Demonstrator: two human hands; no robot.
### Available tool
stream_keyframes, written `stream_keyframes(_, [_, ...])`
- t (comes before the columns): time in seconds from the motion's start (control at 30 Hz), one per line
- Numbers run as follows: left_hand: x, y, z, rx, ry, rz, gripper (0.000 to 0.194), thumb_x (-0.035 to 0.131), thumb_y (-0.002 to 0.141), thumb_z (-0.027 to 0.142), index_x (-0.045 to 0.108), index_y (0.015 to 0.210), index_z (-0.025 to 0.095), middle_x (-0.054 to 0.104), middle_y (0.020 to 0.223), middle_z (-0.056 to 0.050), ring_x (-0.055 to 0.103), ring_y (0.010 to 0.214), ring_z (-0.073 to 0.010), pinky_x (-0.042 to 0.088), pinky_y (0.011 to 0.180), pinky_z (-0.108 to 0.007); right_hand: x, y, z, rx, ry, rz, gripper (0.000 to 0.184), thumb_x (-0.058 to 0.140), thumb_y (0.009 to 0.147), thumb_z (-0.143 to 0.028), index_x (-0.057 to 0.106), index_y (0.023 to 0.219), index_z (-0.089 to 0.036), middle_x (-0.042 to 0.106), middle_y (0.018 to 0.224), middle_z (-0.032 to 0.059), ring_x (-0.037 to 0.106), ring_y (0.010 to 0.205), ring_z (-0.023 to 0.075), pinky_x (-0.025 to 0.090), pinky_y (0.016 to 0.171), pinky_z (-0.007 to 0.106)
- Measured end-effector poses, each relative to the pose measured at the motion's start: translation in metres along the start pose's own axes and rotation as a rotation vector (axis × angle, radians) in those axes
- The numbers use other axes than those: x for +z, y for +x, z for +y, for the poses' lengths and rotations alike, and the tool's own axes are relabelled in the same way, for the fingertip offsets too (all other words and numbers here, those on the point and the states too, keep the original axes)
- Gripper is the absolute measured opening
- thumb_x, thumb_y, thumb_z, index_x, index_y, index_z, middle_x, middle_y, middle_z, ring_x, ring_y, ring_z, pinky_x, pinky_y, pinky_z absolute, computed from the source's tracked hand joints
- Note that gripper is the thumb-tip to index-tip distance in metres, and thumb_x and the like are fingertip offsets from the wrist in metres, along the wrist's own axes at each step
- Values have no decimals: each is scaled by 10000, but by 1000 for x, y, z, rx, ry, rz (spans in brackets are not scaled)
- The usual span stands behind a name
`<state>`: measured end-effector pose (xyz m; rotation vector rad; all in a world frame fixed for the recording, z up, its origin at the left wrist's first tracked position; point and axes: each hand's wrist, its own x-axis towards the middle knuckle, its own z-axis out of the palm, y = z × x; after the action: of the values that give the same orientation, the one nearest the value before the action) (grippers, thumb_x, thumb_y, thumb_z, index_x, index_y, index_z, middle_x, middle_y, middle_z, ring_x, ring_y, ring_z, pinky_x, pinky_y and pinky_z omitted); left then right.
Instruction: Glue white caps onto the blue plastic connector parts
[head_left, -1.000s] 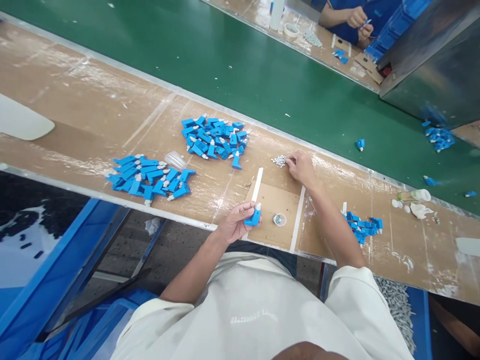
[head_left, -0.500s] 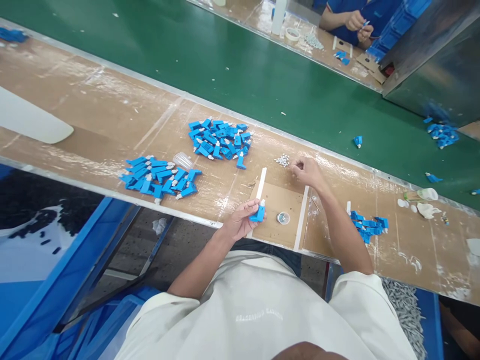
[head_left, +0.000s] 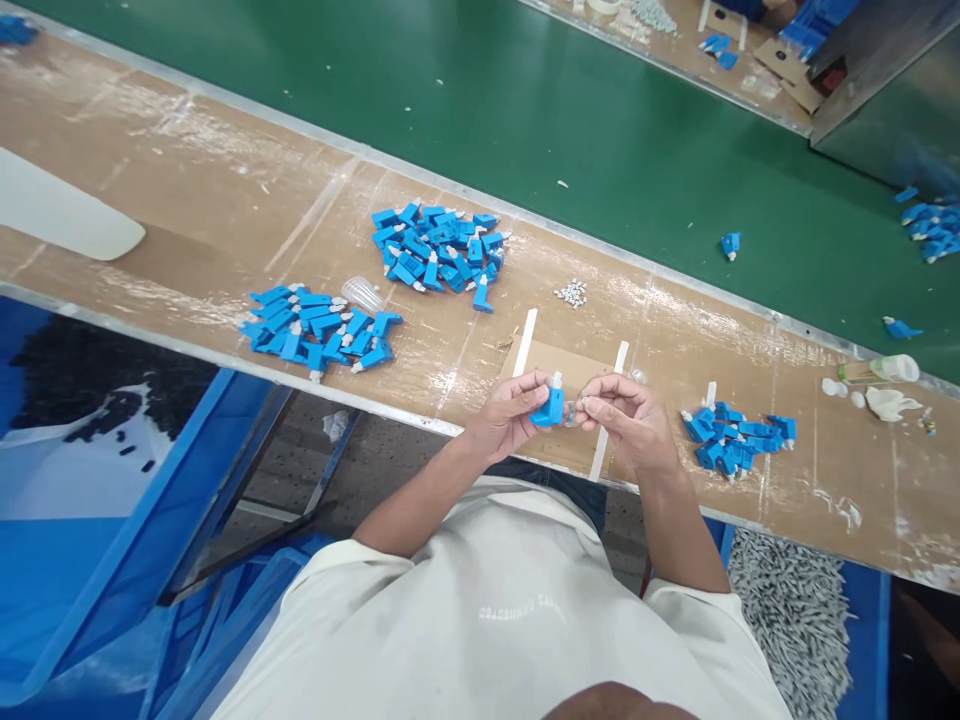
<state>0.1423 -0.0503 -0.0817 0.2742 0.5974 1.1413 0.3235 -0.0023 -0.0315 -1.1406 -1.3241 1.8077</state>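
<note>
My left hand grips a blue plastic part whose white tip points up and away from me. Close on its right, my right hand pinches something tiny and pale, too small to name. Between the two hands a small clear cup shows in part on the cardboard sheet, mostly covered by the fingers. Beyond my right hand lies a little pile of small grey-white pieces.
Two heaps of blue parts, a far heap and a near heap, lie to the left. A smaller blue heap sits at right. The green belt runs behind the table. A bin of grey pieces stands below.
My right hand has come back from beside the small pale pile to the blue part in my left hand, fingers now pinched. The left hand has moved slightly right. The view has shifted.
</note>
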Motion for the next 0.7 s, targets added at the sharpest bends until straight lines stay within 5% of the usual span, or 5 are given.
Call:
stream_keyframes(0.43, [3,-4,-8,253,291,79,485,951,667,532,721,882,163,683,766,-12,589,663,-108,480,645,-241,14,-16,6,-129,-124,129,360,942,696,-503,762,811,-213,722,726,18,692,606,154,632,600,298])
stream_keyframes(0.7, [2,-5,-9,291,330,111,493,947,662,555,742,881,164,709,766,-25,621,679,-125,484,637,-248,19,-18,3,-180,-217,156,281,925,731,-477,787,797,-242,694,801,21,670,611,152,650,589,318])
